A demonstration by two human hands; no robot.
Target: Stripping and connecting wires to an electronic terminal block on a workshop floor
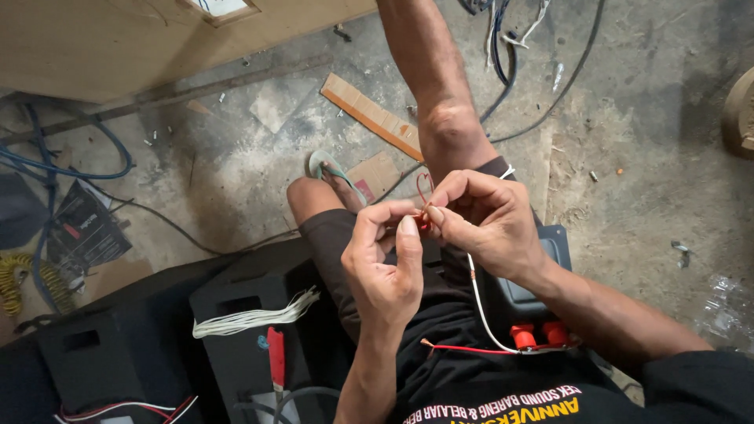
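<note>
Red wire: looped, pinched between fingertips of left hand and right hand, both grips closed on it above lap.

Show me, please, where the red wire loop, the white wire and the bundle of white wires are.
red wire loop (424, 187), head view, top of the loop
white wire (479, 302), head view, middle of its length
bundle of white wires (251, 318), head view, middle of the bundle

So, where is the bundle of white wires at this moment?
In the head view the bundle of white wires lies at lower left on top of a black box, left of the left hand and just above a red-handled tool.
</note>
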